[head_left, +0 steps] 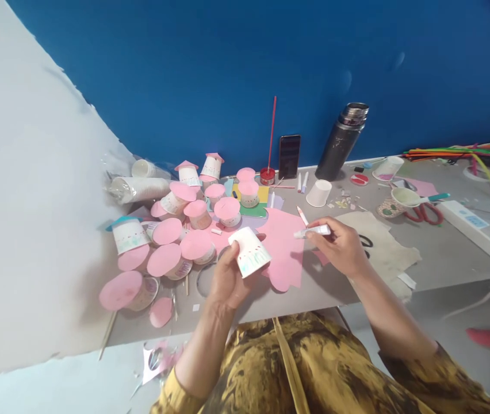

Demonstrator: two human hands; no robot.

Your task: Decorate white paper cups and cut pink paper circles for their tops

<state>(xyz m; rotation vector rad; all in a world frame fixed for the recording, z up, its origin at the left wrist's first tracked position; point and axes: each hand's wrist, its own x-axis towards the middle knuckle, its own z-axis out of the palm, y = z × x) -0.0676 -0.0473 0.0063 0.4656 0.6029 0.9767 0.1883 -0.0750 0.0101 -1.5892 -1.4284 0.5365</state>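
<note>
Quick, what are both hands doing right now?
Left hand: closed around a decorated paper cup.
Right hand: closed on a white pen-like tube.

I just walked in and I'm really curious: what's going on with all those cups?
A person's left grip holds a white paper cup with coloured marks, tilted with its wide end down. The right grip holds a slim white tube, apart from the cup. Cut pink paper lies on the table, and more cups, many with pink discs, crowd its left side.
</note>
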